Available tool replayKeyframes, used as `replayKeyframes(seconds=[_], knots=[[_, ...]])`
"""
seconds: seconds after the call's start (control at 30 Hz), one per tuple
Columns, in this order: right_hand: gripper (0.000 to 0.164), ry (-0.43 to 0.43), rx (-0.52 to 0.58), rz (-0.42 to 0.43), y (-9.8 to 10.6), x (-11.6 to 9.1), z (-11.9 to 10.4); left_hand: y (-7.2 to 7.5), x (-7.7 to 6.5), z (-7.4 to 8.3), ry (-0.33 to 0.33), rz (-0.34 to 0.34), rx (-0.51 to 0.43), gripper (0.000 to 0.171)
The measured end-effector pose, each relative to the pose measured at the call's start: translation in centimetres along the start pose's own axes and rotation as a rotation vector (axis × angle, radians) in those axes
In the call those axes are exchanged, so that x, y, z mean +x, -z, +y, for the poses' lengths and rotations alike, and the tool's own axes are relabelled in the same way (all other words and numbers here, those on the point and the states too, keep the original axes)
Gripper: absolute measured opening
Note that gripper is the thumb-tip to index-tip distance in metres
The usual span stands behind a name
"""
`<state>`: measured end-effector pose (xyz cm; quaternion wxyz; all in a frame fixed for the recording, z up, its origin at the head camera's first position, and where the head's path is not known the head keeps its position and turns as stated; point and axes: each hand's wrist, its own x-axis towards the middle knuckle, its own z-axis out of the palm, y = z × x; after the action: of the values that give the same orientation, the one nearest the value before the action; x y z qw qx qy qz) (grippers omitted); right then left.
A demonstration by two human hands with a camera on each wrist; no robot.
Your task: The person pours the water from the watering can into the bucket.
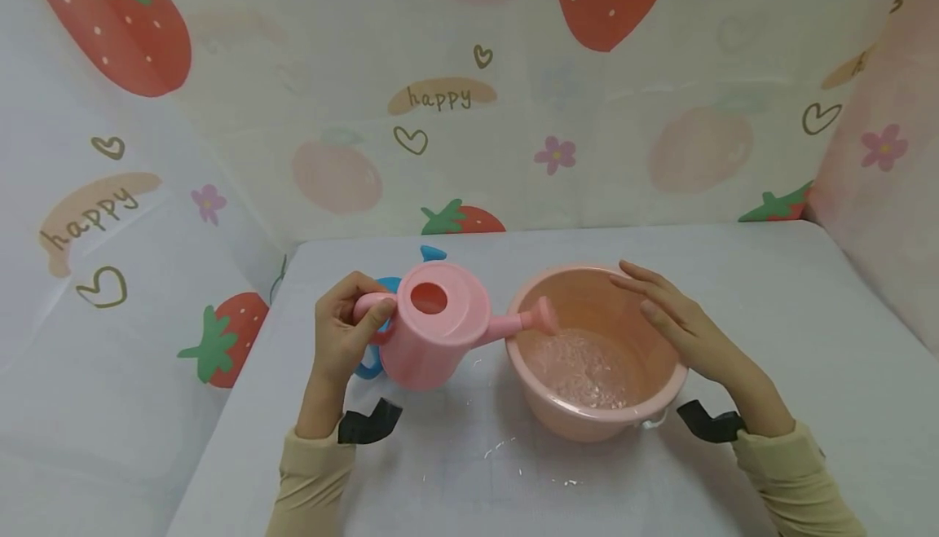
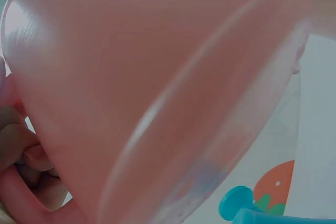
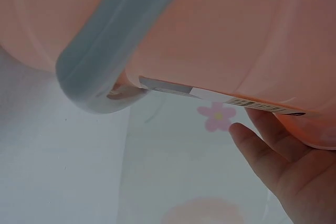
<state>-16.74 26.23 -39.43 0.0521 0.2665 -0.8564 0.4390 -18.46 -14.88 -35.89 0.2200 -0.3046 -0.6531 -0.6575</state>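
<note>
My left hand grips the handle of a pink watering can, its fingers curled through the handle in the left wrist view. The can leans right, and its sprinkler head reaches over the near-left rim of a pink bucket. Rippling water lies in the bucket. Beside the bucket's right rim is my right hand, its fingers extended. In the right wrist view those fingers lie against or very near the bucket's outer wall; contact is unclear. The bucket's pale handle hangs there.
Behind the pink can stands a blue object, mostly hidden, with a blue spout-like tip. Drops of water dot the white tabletop. A strawberry-printed curtain encloses the back and sides.
</note>
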Motion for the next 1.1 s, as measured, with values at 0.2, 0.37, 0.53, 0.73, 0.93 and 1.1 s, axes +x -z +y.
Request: replayKeyframes(seconds=[0.2,0.37,0.53,0.73,0.93,1.1], knots=[[0.042,-0.01,-0.015,-0.004,0.01,-0.01,-0.26,0.07,0.21,0.07,0.014,-0.013,0.026,0.026],[0.043,-0.004,-0.021,-0.004,0.04,-0.07,-0.36,0.08,0.11,0.07,0.03,-0.012,0.035,0.033],[0.042,-0.01,-0.021,-0.006,0.06,-0.11,-0.21,-0.01,0.09,0.09,0.035,-0.006,0.021,0.031],[0.043,-0.004,-0.026,-0.003,0.02,-0.04,-0.24,0.01,0.02,0.06,0.032,-0.007,0.019,0.03],[0.043,0.004,-0.027,0.001,-0.01,-0.03,-0.24,0.0,-0.01,0.13,0.032,-0.009,0.011,0.027],[0.043,-0.002,-0.023,0.002,-0.12,-0.07,-0.29,0.01,-0.12,0.24,0.031,-0.004,-0.001,0.015]])
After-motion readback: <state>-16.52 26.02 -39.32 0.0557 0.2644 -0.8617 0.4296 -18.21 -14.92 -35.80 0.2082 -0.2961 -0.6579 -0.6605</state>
